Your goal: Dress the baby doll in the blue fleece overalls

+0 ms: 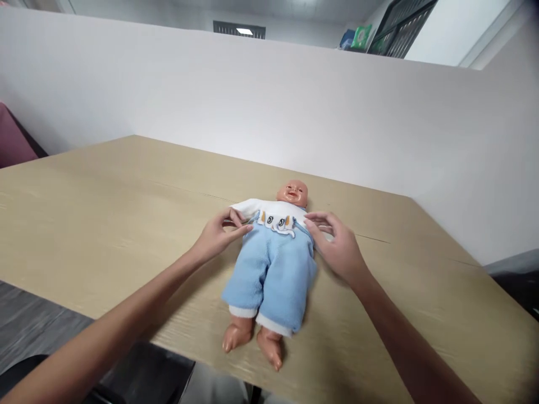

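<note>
Baby doll [275, 247] lies face-up on the wooden table [105, 213], feet toward the near edge and just short of it, head toward the far edge by the white partition wall [295, 106]. It wears a white top [269, 212] and light blue fleece trousers [272, 269] with white cuffs; bare feet [252, 336] poke out below. Left hand [219, 234] is at the doll's side at the waistband, thumb and fingers pinched on the edge of the blue fabric where it meets the white top — closed grip on cloth, not on the body. Right hand [337, 244] mirrors it on the other side: fingers half-curled, tips touching the waistband edge, palm loose; can't tell if it has actually pinched fabric or just rests against it. Judgement on doing this well: both hands should take the waistband at matching height, grip cloth only, work both sides evenly so the fleece doesn't bunch or drag the doll across the table; doll is light, so it will likely slide if only one side pulls. Labels: embroidered patch [278, 221] at the chest shows cartoon eye shapes, no readable text. No brand visible anywhere. Dark floor shows past the near edge, a maroon cushion [12, 140] past the table's left edge.
</note>
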A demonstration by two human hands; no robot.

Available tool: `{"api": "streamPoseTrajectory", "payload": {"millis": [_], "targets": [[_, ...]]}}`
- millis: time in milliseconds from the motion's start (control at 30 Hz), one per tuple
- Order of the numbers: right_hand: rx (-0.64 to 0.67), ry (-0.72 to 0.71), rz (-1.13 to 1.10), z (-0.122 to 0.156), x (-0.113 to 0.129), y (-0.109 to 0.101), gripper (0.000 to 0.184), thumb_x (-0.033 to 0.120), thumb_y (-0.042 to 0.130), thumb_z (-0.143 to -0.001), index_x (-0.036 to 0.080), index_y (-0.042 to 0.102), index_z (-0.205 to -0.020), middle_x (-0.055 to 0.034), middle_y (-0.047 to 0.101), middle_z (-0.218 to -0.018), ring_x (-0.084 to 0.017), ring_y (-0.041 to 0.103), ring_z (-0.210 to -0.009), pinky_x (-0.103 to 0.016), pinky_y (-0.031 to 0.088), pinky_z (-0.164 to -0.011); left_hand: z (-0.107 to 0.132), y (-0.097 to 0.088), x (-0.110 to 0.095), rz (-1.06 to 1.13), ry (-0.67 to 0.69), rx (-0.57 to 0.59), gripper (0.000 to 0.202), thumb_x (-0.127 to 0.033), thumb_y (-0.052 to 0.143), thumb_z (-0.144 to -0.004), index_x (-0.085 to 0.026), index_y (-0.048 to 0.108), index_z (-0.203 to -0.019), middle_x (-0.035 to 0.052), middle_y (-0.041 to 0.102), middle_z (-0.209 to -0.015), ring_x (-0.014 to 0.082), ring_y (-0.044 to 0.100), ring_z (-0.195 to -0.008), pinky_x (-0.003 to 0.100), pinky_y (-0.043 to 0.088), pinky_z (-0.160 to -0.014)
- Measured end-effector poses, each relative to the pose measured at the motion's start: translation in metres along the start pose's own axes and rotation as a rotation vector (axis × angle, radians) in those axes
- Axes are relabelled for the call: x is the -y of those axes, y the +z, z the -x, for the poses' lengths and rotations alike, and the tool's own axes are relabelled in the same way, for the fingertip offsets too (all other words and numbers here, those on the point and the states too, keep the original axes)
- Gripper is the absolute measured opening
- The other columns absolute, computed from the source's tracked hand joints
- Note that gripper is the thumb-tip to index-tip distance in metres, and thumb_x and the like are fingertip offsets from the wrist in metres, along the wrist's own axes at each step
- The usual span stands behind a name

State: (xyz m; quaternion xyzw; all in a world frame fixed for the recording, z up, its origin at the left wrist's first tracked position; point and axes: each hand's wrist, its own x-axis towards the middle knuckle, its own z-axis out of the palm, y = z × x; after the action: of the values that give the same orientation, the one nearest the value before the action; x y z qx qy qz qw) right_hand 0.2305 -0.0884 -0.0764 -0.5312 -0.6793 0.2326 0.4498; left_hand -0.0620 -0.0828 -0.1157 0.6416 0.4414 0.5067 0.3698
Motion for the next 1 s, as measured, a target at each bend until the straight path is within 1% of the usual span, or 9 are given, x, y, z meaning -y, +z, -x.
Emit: {"api": "streamPoseTrajectory", "payload": {"millis": [133, 200, 333, 433, 533, 700, 833, 900, 1000], "targets": [[0.175, -0.131, 0.087, -0.058, -0.006, 0.029, 0.020, 0.034, 0.067, -0.100, 0.020, 0.073, -0.113, -0.0114, 0.078, -0.119, -0.026, 0.075, -0.105, -0.043, 0.060, -0.098, -0.040, 0.015, 0.033, -0.113, -0.079, 0.104, 0.038, -0.059, 0.068, -0.096, -0.021, 0.064, -0.099, 0.0090, 0.073, -0.104, 0.0262, 0.066, -0.096, 0.038, 0.051, -0.088], [0.285, -0.204, 0.144, -0.082, -0.008, 0.044, 0.022, 0.027, 0.066, -0.100, 0.017, 0.072, -0.118, -0.0137, 0.077, -0.125, -0.026, 0.073, -0.114, -0.042, 0.059, -0.101, -0.047, 0.017, 0.043, -0.149, -0.039, 0.183, 0.039, -0.059, 0.060, -0.102, -0.020, 0.066, -0.107, 0.0101, 0.073, -0.107, 0.0267, 0.065, -0.097, 0.038, 0.049, -0.088], [0.579, -0.308, 0.338, -0.127, -0.009, 0.077, 0.037, 0.023, 0.065, -0.101, 0.011, 0.067, -0.136, -0.0214, 0.068, -0.145, -0.031, 0.066, -0.133, -0.044, 0.055, -0.109, -0.052, 0.010, 0.055, -0.108, 0.012, 0.305, 0.036, -0.055, 0.058, -0.105, -0.020, 0.065, -0.104, 0.0055, 0.068, -0.097, 0.0232, 0.060, -0.088, 0.033, 0.046, -0.080], [0.766, -0.381, 0.418, -0.154, -0.008, 0.103, 0.036, 0.024, 0.077, -0.093, 0.013, 0.074, -0.127, -0.0202, 0.074, -0.137, -0.036, 0.069, -0.126, -0.045, 0.054, -0.106, -0.051, 0.007, 0.059, -0.075, 0.009, 0.304, 0.033, -0.052, 0.057, -0.107, -0.020, 0.063, -0.102, 0.0014, 0.061, -0.087, 0.0195, 0.052, -0.079, 0.030, 0.042, -0.073], [0.894, -0.467, 0.462, -0.170, -0.007, 0.126, 0.032, 0.023, 0.079, -0.090, 0.019, 0.076, -0.122, -0.0137, 0.079, -0.127, -0.032, 0.072, -0.117, -0.039, 0.053, -0.098, -0.048, 0.012, 0.057, 0.017, -0.037, 0.244, 0.031, -0.052, 0.057, -0.108, -0.021, 0.060, -0.105, 0.0003, 0.057, -0.086, 0.0183, 0.051, -0.079, 0.029, 0.041, -0.073], [0.875, -0.525, 0.536, -0.170, -0.008, 0.141, 0.020, 0.021, 0.075, -0.092, 0.016, 0.074, -0.112, -0.0159, 0.077, -0.120, -0.032, 0.070, -0.111, -0.038, 0.049, -0.089, -0.039, 0.022, 0.052, 0.188, -0.090, 0.139, 0.029, -0.051, 0.060, -0.107, -0.022, 0.058, -0.108, 0.0011, 0.058, -0.092, 0.0188, 0.053, -0.085, 0.030, 0.044, -0.078], [0.641, -0.472, 0.438, -0.159, -0.012, 0.125, 0.023, 0.021, 0.066, -0.093, 0.019, 0.065, -0.115, -0.0102, 0.073, -0.116, -0.027, 0.068, -0.100, -0.035, 0.046, -0.081, -0.031, 0.018, 0.058, 0.065, -0.005, 0.024, 0.021, -0.042, 0.060, -0.108, -0.022, 0.061, -0.103, 0.0020, 0.059, -0.091, 0.0193, 0.054, -0.082, 0.031, 0.045, -0.077], [0.534, -0.435, 0.323, -0.155, -0.015, 0.113, 0.028, 0.013, 0.062, -0.088, 0.020, 0.063, -0.115, -0.0074, 0.071, -0.114, -0.025, 0.067, -0.097, -0.033, 0.046, -0.082, -0.027, 0.016, 0.062, -0.036, 0.116, -0.082, 0.013, -0.034, 0.065, -0.105, -0.022, 0.066, -0.102, 0.0061, 0.062, -0.099, 0.0225, 0.058, -0.093, 0.035, 0.047, -0.088], [0.522, -0.438, 0.202, -0.148, -0.021, 0.098, 0.039, 0.004, 0.058, -0.081, 0.020, 0.065, -0.116, -0.0081, 0.070, -0.116, -0.026, 0.066, -0.103, -0.034, 0.047, -0.089, -0.020, 0.017, 0.067, -0.058, 0.262, -0.228, 0.011, -0.026, 0.077, -0.095, -0.023, 0.075, -0.106, 0.0139, 0.062, -0.127, 0.0307, 0.059, -0.123, 0.045, 0.044, -0.113]]}}
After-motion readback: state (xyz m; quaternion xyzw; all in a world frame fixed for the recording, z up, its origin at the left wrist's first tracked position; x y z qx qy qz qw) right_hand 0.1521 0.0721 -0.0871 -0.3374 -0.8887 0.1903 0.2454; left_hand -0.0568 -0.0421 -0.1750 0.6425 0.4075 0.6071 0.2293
